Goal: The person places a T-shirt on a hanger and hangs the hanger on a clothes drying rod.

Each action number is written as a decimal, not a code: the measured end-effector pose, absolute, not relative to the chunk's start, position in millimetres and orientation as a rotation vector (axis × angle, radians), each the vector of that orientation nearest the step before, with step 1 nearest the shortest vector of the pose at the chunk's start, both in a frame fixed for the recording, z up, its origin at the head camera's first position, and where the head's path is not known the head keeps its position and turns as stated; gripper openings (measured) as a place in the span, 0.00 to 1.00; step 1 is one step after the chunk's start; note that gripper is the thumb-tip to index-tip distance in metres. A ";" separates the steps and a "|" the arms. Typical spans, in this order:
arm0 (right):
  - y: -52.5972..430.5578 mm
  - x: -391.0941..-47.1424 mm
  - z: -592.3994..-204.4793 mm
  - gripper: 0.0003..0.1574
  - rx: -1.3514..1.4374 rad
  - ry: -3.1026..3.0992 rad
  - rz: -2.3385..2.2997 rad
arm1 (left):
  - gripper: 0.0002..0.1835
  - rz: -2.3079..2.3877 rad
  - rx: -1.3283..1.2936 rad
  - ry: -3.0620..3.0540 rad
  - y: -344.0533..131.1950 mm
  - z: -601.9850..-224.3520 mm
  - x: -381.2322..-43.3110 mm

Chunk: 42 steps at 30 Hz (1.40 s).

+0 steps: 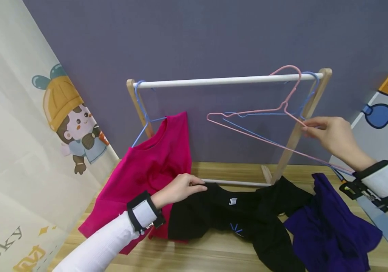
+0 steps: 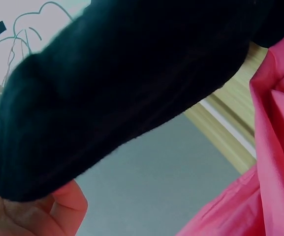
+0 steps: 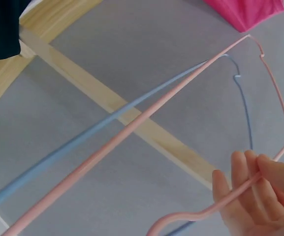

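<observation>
My left hand (image 1: 180, 187) pinches the black T-shirt (image 1: 214, 211) near one shoulder and lifts its upper edge, while the lower part drapes over the table. The shirt's white neck label and a small blue print show. In the left wrist view, black cloth (image 2: 132, 83) covers much of that hand. At the right, my right hand (image 1: 333, 136) pinches one sloping arm of a pink hanger (image 3: 132, 127) between thumb and fingers. Its hook overlaps the white rail (image 1: 214, 81) in the head view. Behind it, a blue hanger (image 3: 82, 136) hangs on the rail.
A magenta shirt (image 1: 125, 200) hangs on another blue hanger (image 1: 141, 100) at the rail's left end. A dark purple garment (image 1: 333, 226) lies on the wooden table (image 1: 207, 253) at right. Wooden posts (image 1: 287, 160) carry the rail; a patterned curtain (image 1: 13, 151) is at left.
</observation>
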State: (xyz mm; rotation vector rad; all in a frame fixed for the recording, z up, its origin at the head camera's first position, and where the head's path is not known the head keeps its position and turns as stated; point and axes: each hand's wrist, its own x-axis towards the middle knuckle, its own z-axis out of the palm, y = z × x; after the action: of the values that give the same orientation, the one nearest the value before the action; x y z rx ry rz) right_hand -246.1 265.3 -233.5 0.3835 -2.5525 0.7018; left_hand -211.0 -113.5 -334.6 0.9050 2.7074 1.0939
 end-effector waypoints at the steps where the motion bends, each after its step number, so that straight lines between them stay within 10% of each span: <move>1: 264.8 -244.5 -231.9 0.12 0.381 -2.556 0.709 | 0.14 1.097 0.907 2.709 -113.6 -334.4 -211.2; 42: 319.9 -181.0 -270.2 0.12 0.407 -2.753 0.874 | 0.11 1.151 0.976 2.746 -129.3 -348.2 -218.1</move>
State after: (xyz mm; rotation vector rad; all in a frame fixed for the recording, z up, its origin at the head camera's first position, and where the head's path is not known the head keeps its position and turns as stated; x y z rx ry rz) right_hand -181.0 319.9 -270.2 0.4066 -2.7526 0.8736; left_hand -218.1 -129.3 -348.2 0.9764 2.7463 1.1508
